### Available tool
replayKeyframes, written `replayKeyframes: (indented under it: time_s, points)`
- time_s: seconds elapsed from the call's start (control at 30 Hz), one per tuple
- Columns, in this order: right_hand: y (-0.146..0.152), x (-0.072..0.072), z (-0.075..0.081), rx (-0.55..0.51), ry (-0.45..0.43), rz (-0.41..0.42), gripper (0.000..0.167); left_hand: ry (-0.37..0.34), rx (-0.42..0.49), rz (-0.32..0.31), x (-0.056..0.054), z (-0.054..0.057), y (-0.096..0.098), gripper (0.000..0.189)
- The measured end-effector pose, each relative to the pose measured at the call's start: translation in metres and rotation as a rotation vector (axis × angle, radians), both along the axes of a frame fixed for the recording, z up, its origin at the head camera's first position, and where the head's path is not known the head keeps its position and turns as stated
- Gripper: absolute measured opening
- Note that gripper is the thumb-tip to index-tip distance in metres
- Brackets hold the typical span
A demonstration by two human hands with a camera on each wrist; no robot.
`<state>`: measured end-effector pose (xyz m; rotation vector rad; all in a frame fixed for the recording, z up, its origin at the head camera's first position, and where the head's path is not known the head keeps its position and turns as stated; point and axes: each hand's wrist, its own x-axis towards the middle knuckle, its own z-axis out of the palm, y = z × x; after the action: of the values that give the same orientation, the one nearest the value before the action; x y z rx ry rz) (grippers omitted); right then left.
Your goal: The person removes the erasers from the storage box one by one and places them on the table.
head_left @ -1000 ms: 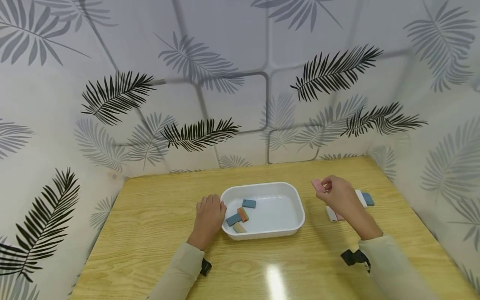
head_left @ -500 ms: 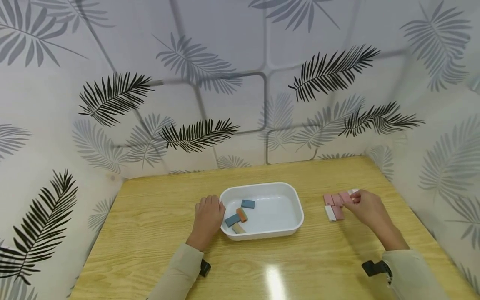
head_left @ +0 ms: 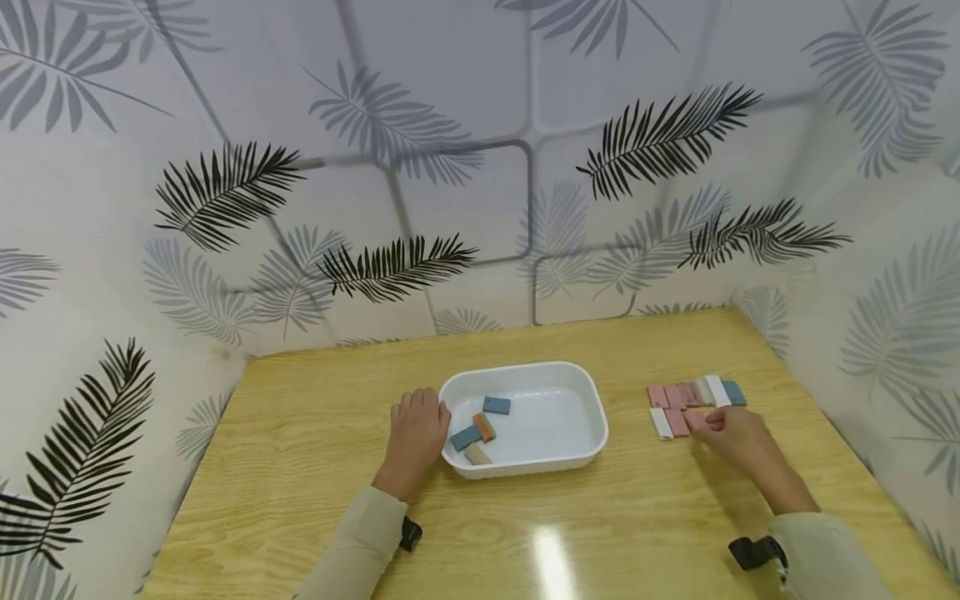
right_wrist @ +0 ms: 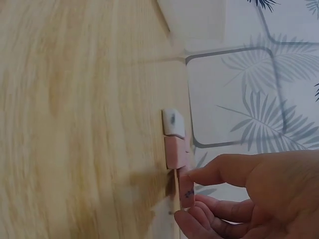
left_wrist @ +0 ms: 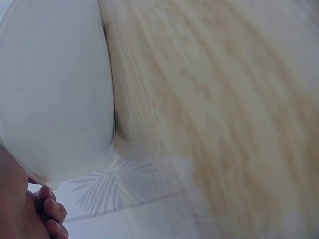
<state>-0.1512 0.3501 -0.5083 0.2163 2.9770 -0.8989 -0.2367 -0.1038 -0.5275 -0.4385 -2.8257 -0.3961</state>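
Observation:
My right hand pinches a pink eraser between thumb and fingers, low over the wooden table at the right. Left of it, a white eraser and another pink eraser lie side by side in a front row. A back row of pink, whitish and blue erasers lies just behind them. With my left hand I grip the left rim of a white tray; in the left wrist view the fingers curl below its rim. Several erasers are in the tray.
Inside the tray, two blue erasers, an orange one and a tan one lie toward the left end. A leaf-patterned curtain stands along the table's back edge and sides.
My right hand has carried a pink eraser from near the tray rightward, then down to the end of the front row. The left hand stays at the tray.

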Motion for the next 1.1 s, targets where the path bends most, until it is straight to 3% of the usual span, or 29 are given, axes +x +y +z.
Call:
replayKeyframes:
  time_s: [0.3,0.5,0.67,0.9,1.1]
  points:
    - [-0.004,-0.003,-0.009,-0.015,-0.031,-0.015,0.031,-0.027,0.001,0.015,0.001,0.002,0.000,0.022]
    - [-0.006,-0.005,-0.006,-0.012,-0.042,-0.013,0.032,0.001,-0.005,0.010,0.000,0.002,-0.001,0.024]
    - [-0.008,-0.005,-0.003,0.016,-0.038,0.009,0.029,-0.017,-0.003,0.012,-0.001,0.001,-0.001,0.025]
    - [-0.029,-0.014,0.009,0.023,0.107,0.048,0.029,-0.034,-0.002,0.017,0.000,0.002,0.000,0.024]
    - [-0.075,-0.025,0.028,-0.033,0.227,0.172,0.024,-0.035,-0.010,0.022,-0.001,0.001,0.000,0.024]
